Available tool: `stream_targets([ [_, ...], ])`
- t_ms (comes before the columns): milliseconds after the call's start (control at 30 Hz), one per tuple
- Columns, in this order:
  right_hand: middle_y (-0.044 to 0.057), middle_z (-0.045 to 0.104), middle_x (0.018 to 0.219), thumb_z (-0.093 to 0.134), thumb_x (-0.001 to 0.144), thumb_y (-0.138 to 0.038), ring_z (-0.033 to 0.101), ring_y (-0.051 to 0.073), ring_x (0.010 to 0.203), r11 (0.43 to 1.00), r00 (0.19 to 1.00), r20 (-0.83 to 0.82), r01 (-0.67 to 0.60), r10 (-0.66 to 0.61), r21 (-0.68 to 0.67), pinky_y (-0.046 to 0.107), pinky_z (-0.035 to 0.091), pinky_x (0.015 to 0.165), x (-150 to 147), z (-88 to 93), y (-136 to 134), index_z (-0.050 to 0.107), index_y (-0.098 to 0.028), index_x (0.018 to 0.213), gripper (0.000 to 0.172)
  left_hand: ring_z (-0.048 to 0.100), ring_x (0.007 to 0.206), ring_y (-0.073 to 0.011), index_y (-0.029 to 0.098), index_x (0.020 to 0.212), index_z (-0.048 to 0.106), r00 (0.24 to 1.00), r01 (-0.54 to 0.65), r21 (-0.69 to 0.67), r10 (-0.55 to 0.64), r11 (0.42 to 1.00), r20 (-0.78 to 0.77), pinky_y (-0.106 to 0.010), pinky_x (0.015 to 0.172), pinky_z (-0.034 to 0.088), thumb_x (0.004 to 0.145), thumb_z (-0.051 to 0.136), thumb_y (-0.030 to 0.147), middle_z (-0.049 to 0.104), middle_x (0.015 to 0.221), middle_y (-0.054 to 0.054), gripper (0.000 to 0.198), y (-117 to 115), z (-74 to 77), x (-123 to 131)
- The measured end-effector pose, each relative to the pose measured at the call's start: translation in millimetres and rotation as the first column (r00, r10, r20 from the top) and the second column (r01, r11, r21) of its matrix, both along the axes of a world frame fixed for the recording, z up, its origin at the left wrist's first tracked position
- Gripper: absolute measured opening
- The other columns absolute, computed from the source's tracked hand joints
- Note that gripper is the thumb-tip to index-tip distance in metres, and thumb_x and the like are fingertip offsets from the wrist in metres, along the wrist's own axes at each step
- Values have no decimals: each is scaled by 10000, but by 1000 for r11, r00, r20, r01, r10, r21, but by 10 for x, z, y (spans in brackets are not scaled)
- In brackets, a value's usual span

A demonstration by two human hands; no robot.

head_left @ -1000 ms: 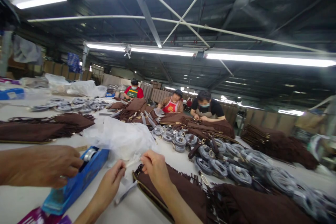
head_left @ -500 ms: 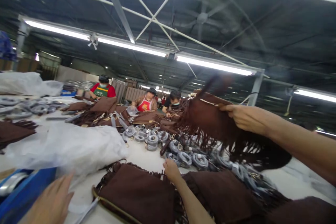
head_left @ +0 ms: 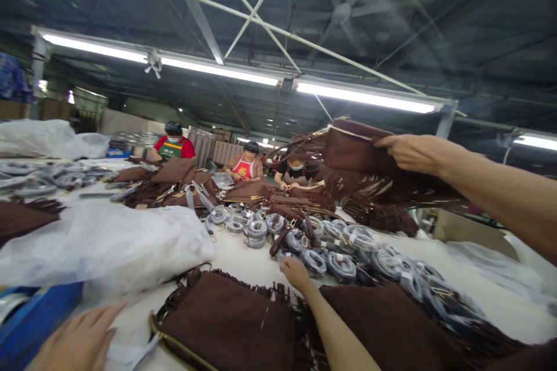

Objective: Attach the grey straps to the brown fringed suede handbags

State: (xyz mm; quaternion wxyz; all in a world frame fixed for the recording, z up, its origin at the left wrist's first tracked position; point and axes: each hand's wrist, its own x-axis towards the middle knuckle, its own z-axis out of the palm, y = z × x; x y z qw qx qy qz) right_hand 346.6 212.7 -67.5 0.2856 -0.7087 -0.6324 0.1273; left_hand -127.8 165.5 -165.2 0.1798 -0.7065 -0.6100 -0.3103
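Note left hand point(head_left: 78, 339) flat, seemingly empty; right hand point(head_left: 296, 273) curled near fringed bag point(head_left: 237, 322), cannot tell grip. Likely soft, light; lift zipped edge point(head_left: 185, 351).

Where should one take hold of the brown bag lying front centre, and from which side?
The brown bag is probably best pinched at its gold-coloured zip edge, coming from near left: this edge lies exposed, while loose fringe lines the far edge.

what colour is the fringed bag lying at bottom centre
Dark brown; the bag shows best in the head view.
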Motion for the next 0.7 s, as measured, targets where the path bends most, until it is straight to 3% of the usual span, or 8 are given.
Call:
stream_targets([
  [133,-20,590,703,516,890,-557,570,121,607,978,916,-366,-100,163,184,277,490,604,151,409,-249,580,-161,779,416,689,894,-248,343,888,718,1000,17,63,-16,998,-12,-366,795,508,798,310,266,774,942,-17,425,-62,179,95],
  [233,-26,566,674,538,728,-748,560,134,626,936,791,-545,-98,280,338,272,482,621,210,811,-530,532,-205,724,543,696,872,-248,336,864,722,996,80,39,-82,996,38,-355,782,526,756,373,276,774,916,-12,370,-83,275,160],
  [333,-14,582,702,639,628,-742,559,146,655,903,689,-625,-101,367,418,282,485,647,168,1207,-801,544,-218,736,544,696,900,-260,311,867,730,991,115,-18,-114,993,67,-355,807,531,719,435,252,772,930,-27,335,-177,402,252],
  [433,-17,587,695,700,607,-676,534,127,618,897,640,-653,-138,404,419,261,467,615,36,1469,-1010,566,-210,727,500,686,950,-239,287,896,730,990,135,-123,-129,983,51,-327,847,518,734,456,196,766,970,-29,331,-371,566,365],
  [567,-43,541,590,735,605,-573,455,90,527,914,647,-650,-222,398,339,229,412,551,-187,1460,-1207,562,-186,653,427,670,988,-208,254,930,728,984,178,-173,-170,969,58,-301,894,492,773,433,135,756,1003,-37,354,-604,728,465],
  [700,-60,494,525,690,659,-484,394,76,482,919,685,-613,-300,393,254,215,357,510,-385,1146,-1385,541,-176,603,346,684,931,-247,225,903,730,960,265,-77,-256,961,111,-352,835,523,801,386,188,754,978,-84,360,-613,802,495],
])
